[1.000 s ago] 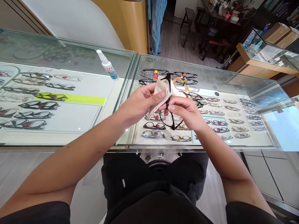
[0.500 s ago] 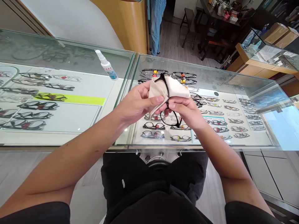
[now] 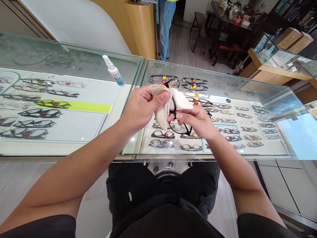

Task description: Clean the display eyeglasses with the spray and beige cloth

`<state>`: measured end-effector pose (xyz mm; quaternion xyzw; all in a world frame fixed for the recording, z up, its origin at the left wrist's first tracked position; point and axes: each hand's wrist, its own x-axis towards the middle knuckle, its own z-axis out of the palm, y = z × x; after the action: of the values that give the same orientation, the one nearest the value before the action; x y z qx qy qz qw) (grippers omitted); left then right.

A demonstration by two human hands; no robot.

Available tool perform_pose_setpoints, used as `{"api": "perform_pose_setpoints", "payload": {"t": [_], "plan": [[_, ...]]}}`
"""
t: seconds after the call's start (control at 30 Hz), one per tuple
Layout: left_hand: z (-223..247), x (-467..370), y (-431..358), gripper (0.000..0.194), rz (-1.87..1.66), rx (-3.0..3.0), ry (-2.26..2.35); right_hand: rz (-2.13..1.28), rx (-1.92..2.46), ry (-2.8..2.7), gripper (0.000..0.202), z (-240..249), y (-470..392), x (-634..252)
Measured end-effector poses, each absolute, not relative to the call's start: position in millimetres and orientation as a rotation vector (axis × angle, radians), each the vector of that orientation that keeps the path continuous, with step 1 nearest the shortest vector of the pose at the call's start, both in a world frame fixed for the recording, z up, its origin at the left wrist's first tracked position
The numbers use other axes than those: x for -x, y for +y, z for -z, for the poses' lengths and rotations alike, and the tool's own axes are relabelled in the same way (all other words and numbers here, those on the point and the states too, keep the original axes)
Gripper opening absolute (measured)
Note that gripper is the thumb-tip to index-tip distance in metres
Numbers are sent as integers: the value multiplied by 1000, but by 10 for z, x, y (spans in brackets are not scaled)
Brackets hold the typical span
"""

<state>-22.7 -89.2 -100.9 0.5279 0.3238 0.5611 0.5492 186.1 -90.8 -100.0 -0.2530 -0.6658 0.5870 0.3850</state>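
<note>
Above the glass counter, my left hand pinches a cream-coloured cloth with the thumb on top. The cloth is folded around one lens of a pair of black-framed eyeglasses, so that lens is hidden. My right hand is closed on the eyeglasses near the bridge, thumb in front. The other lens hangs below its fingers, uncovered. Part of the black frame shows between the folds of cloth, and a piece of it sticks out above.
A white spray bottle stands on the glass display counter to the left. Inside the counter lie rows of eyeglasses. Beyond it a person in jeans stands by a wooden counter. Dark stools are farther back.
My left hand has shifted slightly left, its thumb now higher on the cloth. The cloth has bunched and moved left and down around the lens. My right hand keeps its hold.
</note>
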Motion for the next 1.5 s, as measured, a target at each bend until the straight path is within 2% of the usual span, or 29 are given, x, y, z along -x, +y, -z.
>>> {"api": "perform_pose_setpoints", "payload": {"t": [0.1, 0.33, 0.57, 0.87, 1.03, 1.13, 1.33, 1.43, 1.5], "plan": [[989, 291, -862, 49, -1268, -1292, 765, -1474, 636, -1721, 27, 931, -934, -1910], [950, 375, -864, 39, -1136, -1271, 710, -1404, 695, -1723, 30, 848, -949, -1983], [910, 238, -961, 44, -1236, -1287, 698, -1403, 650, -1805, 37, 950, -937, -1950], [921, 242, -940, 49, -1409, -1384, 807, -1277, 591, -1865, 31, 963, -949, -1942], [957, 315, -914, 43, -1343, -1389, 776, -1260, 609, -1854, 30, 899, -913, -2025], [832, 316, -930, 38, -1327, -1465, 721, -1233, 595, -1886, 27, 711, -870, -2078], [71, 256, -886, 54, -1471, -1873, 549, -971, 561, -2072, 25, -133, -784, -2125], [-327, 163, -882, 46, -1511, -1934, 592, -854, 482, -2129, 27, -521, -816, -2084], [-465, 75, -878, 41, -1724, -1698, 605, -790, 465, -2082, 31, -673, -870, -2033]]}}
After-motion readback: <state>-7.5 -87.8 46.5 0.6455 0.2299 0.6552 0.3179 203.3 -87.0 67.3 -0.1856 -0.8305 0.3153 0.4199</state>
